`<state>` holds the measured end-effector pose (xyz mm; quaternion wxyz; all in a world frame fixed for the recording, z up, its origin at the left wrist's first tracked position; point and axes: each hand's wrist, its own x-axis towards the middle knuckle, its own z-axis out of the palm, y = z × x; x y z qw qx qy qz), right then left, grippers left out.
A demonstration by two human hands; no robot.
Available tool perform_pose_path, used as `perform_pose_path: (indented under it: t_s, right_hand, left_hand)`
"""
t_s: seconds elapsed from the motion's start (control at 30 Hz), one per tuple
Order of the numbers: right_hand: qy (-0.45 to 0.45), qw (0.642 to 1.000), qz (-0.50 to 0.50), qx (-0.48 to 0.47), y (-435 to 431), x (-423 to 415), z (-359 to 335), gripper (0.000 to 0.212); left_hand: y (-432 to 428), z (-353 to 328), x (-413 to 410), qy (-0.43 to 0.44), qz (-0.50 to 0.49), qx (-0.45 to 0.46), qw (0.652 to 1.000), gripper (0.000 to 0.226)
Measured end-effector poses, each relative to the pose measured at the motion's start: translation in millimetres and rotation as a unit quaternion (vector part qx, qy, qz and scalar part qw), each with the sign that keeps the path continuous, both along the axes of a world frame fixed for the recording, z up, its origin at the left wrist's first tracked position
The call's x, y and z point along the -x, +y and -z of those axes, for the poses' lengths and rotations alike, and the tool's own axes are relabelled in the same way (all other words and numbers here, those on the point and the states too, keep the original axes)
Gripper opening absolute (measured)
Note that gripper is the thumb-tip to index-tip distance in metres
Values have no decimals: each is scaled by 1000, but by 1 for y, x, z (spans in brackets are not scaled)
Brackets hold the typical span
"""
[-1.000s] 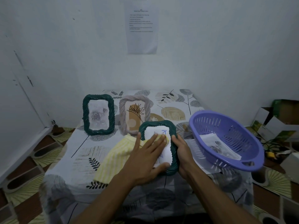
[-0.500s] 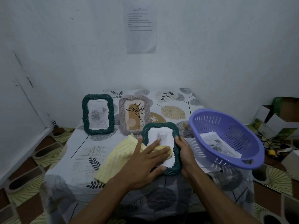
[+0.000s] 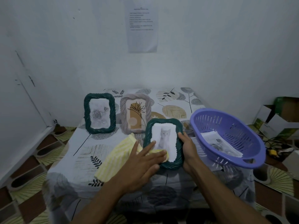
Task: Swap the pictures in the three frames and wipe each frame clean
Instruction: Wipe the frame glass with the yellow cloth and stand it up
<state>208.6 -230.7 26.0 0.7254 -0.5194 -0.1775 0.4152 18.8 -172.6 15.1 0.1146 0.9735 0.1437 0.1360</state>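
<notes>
Left hand [image 3: 142, 160] lies flat with fingers straight, pressing the yellow cloth [image 3: 113, 160] onto the lower glass of the cat frame [image 3: 163, 122], while my right hand [image 3: 188, 151] grips that frame's right edge, thumb on its rim. I hold it near the front middle of the table [image 3: 84, 152]. Behind it stand 2 more, the rose frame [image 3: 87, 113] and the grey frame [image 3: 149, 107]. Just right sits the purple basket [image 3: 210, 113] holding loose pictures [image 3: 221, 144].

Printed sheet [image 3: 142, 25] on the wall, text too small to read

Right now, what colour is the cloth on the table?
The cloth is pale yellow with white stripes; head view.
</notes>
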Motion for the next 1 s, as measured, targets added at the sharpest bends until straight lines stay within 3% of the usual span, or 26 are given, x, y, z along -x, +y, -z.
perform_pose_path:
  t_s: [0.13,0.23,0.3,0.43,0.63,0.8,1.0]
  right_hand:
    - [-9,1000,-8,-4,6,6,-2,24]
    - [-9,1000,-7,-4,11,11,0,27]
    - [-10,1000,-7,-3,12,12,-2,27]
    - [-18,1000,-4,5,12,11,-4,25]
    - [-15,1000,8,-2,14,10,-5,27]
    - [-12,1000,-1,1,16,9,-3,26]
    - [-26,999,-15,-12,13,13,-1,26]
  left_hand:
    - [-2,12,9,-1,-77,-60,995,61]
    - [7,4,4,-17,-153,-52,987,71]
    - [7,1,1,-12,-153,-48,987,72]
    - [-11,2,-5,23,-53,-69,996,65]
    - [6,1,0,-8,-182,-56,982,71]
    - [-10,0,-5,17,-67,-84,994,68]
    - [24,-5,-4,14,-184,-70,980,76]
